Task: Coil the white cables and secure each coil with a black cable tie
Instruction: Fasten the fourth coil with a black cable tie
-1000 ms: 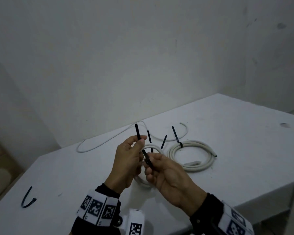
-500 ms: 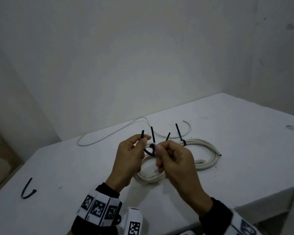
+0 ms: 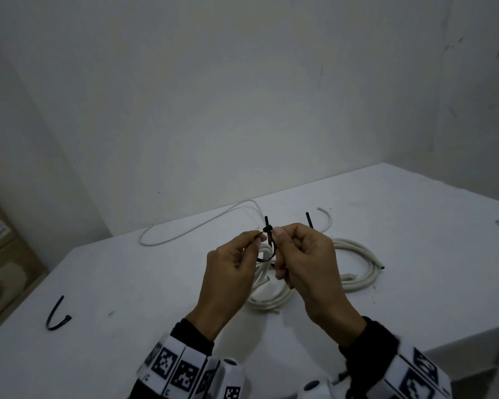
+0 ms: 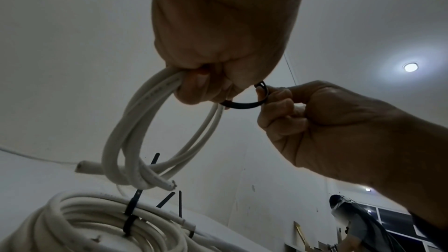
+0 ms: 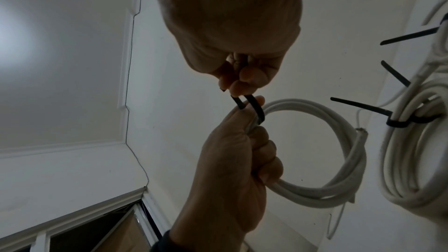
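My left hand [image 3: 254, 239] holds a small coil of white cable [image 3: 267, 300] above the table, its fingers curled round the strands [image 4: 126, 137]. A black cable tie [image 3: 267, 243] loops round the coil's top. My right hand [image 3: 278, 236] pinches the tie beside its head, and the tail sticks up past the fingers. In the left wrist view the tie [image 4: 242, 105] spans the gap between the two hands. In the right wrist view both ends of the tie [image 5: 253, 107] meet at my right fingertips [image 5: 244, 83].
A coil bound with black ties [image 3: 360, 269] lies on the white table [image 3: 415, 226] to the right. A loose white cable [image 3: 196, 227] and a short piece [image 3: 327, 221] lie by the wall. One spare tie [image 3: 56, 315] lies at the left. Cardboard boxes [image 3: 0, 254] stand beyond the left edge.
The tie was straight in my left hand; it has been bent round the coil and its tail now pokes through the head. Both hands rose slightly and came together.
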A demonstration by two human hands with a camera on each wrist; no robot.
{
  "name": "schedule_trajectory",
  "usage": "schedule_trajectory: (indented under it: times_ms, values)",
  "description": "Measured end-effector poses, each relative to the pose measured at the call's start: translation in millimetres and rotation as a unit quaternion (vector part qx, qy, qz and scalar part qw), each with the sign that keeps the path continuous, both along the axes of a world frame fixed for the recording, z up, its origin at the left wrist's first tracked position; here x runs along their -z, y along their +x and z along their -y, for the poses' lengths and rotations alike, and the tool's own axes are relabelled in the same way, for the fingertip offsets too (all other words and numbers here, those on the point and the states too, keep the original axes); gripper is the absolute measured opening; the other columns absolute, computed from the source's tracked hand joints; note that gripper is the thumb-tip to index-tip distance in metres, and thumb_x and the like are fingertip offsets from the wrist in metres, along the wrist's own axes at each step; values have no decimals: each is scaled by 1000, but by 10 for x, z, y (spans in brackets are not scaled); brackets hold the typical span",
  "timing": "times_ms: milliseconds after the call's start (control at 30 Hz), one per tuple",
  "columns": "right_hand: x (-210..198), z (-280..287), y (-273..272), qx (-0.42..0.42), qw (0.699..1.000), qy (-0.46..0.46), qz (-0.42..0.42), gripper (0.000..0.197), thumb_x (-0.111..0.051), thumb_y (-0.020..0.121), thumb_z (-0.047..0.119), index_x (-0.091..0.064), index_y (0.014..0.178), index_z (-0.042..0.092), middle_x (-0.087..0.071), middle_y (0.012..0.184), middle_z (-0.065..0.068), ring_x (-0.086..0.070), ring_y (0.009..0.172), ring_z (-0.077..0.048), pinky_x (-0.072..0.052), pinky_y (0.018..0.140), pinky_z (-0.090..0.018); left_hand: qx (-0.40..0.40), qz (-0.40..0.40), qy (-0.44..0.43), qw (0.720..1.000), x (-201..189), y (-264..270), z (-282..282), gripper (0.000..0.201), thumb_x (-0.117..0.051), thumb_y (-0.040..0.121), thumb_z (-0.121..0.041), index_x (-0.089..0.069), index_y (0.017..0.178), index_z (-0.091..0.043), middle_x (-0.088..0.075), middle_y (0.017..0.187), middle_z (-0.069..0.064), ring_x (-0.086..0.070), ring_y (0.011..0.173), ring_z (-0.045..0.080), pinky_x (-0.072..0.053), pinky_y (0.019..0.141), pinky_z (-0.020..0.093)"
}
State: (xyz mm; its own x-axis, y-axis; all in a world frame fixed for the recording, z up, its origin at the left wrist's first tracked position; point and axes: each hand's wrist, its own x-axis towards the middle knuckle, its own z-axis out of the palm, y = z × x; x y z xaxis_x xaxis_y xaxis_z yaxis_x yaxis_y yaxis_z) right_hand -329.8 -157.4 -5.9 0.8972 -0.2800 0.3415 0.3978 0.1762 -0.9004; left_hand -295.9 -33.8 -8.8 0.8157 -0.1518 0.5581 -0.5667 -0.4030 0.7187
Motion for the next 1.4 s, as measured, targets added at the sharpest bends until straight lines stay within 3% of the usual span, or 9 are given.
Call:
schedule_trajectory:
  times_ms: [200,300,600,800,1000,1133,1200,1267,1400]
  values:
    - [31,17,-9,2,1000,-20,-14,25,-57,93,17,-62,74,2,-51,43,-1,-47,35,-11,-34,34,-20,0,16,24,1000,-11,-37,23,24,-54,95,-15,-70,95,-32,-72,75,5,-56,54,23,-47,55,36]
    - [43,20,-12,6,1000,-19,-15,26,-57,93,17,-61,75,-2,-51,43,-2,-47,35,-12,-34,34,-19,-2,18,34,999,-9,-50,33,23,-53,96,-14,-72,93,-27,-71,74,10,-44,45,10,-41,50,31]
    - [32,14,-26,-4,1000,23,-18,24,-57,92,14,-61,72,1,-52,42,-1,-48,36,-18,-36,34,-21,-14,21,38,999,-18,-102,51,21,-54,95,-12,-74,95,-17,-69,68,7,-45,45,13,-40,48,26]
    - [32,41,-3,-23,998,-40,-41,28,-56,93,20,-58,68,7,-54,42,-5,-46,35,-19,-36,35,-21,-19,27,44,998,-88,-158,48,21,-53,95,-8,-74,96,-12,-69,71,18,-46,44,8,-37,45,7]
    - [112,27,53,-16,994,-98,-51,23,-56,93,20,-62,76,6,-59,49,-5,-52,38,-12,-42,39,-24,-19,34,70,997,-83,-170,72,23,-52,94,-7,-71,84,-14,-59,54,5,-41,40,7,-30,41,17]
    - [133,101,104,96,958,-256,92,6,-61,89,19,-61,95,18,-61,72,6,-57,63,-11,-47,57,-20,4,-21,74,997,-140,-167,50,25,-51,95,-12,-74,85,-11,-67,61,5,-41,36,4,-30,42,10]
    - [114,129,130,113,924,-330,160,2,-60,87,16,-61,86,15,-60,74,6,-55,69,-11,-45,59,-18,13,-65,80,995,-163,-165,35,25,-50,95,-15,-75,90,-14,-68,58,-5,-41,35,1,-30,42,10]
    - [98,153,156,116,925,-326,157,8,-61,86,11,-60,78,14,-60,70,7,-56,70,-10,-42,57,-12,39,-161,47,985,-194,-160,19,22,-49,96,-18,-71,102,-16,-52,43,-12,-36,34,2,-28,39,14]
    - [98,207,190,104,934,-313,139,12,-58,87,23,-54,76,19,-58,70,10,-55,68,-10,-42,58,-12,116,-362,-57,923,-298,-125,-68,30,-38,99,-39,-49,122,-21,-31,52,-6,-21,43,8,-18,40,19]
